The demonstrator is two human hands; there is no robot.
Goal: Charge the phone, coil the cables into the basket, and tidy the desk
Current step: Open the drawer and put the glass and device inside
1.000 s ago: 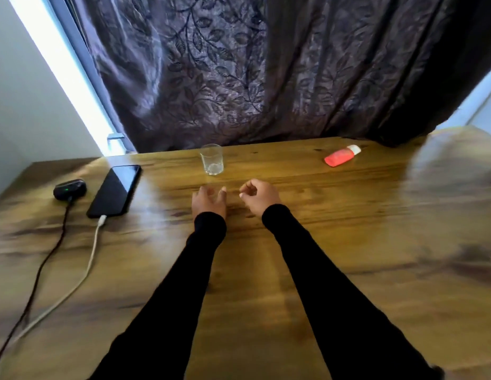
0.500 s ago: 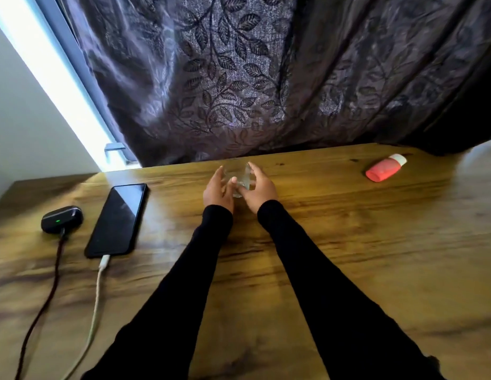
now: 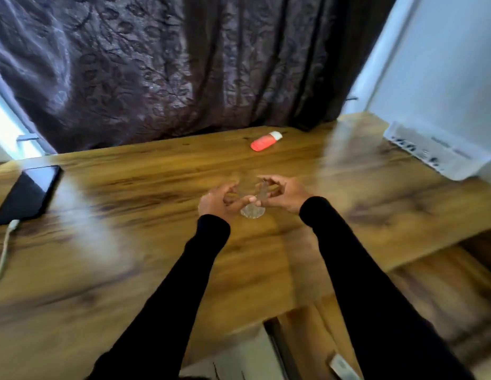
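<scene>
A small clear glass [image 3: 252,202] is lifted a little above the wooden desk [image 3: 129,242], held between both hands. My left hand [image 3: 219,200] grips its left side and my right hand [image 3: 282,193] its right side. A black phone [image 3: 27,193] lies at the desk's left edge with a white cable [image 3: 4,248] plugged into its near end. The image is blurred by motion.
A red bottle with a white cap [image 3: 265,141] lies on its side near the back of the desk. A white perforated basket or box [image 3: 436,152] stands at the far right. A dark leaf-patterned curtain [image 3: 184,64] hangs behind. The desk's right edge drops to the floor [image 3: 431,292].
Both hands closed around the glass and lifted it toward me and to the right. The view swung right; the black earbud case left the picture and the white basket came in.
</scene>
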